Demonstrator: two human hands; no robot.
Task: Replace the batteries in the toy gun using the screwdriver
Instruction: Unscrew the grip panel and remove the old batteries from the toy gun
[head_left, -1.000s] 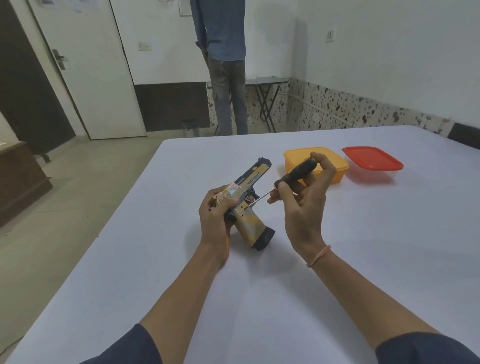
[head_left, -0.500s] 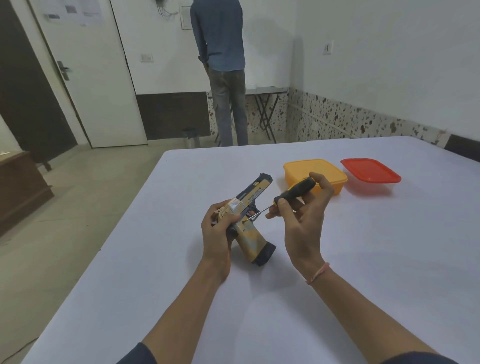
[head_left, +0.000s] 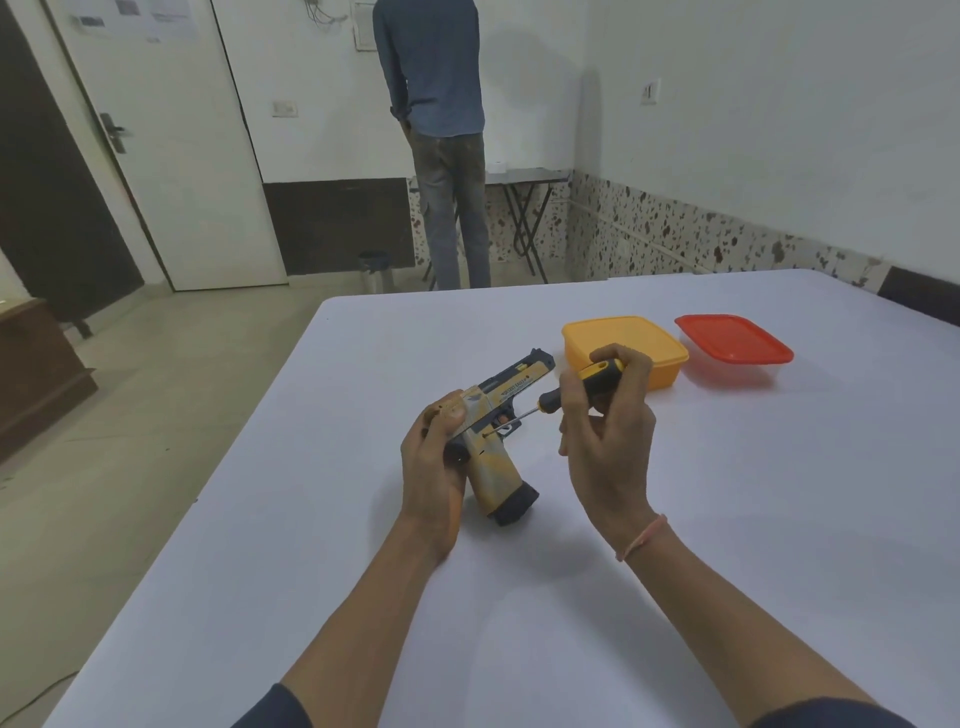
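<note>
A tan and dark blue toy gun (head_left: 498, 441) stands with the black base of its grip on the white table (head_left: 727, 519), barrel pointing away and to the right. My left hand (head_left: 434, 467) grips the rear of its slide and frame. My right hand (head_left: 608, 441) holds a black and yellow screwdriver (head_left: 582, 383) by its handle. The thin metal shaft slants down to the left, and its tip meets the side of the gun just above the grip. No batteries are in sight.
Beyond the gun a yellow lidded container (head_left: 623, 351) sits on the table, and a red-lidded one (head_left: 733, 345) to its right. A person (head_left: 441, 140) stands with their back to me near a small folding table (head_left: 524, 208) by the far wall.
The view has tilted up, so hands and gun sit lower in the frame. My right hand has turned on the screwdriver handle, showing its yellow side; the tip stays at the gun's side.
</note>
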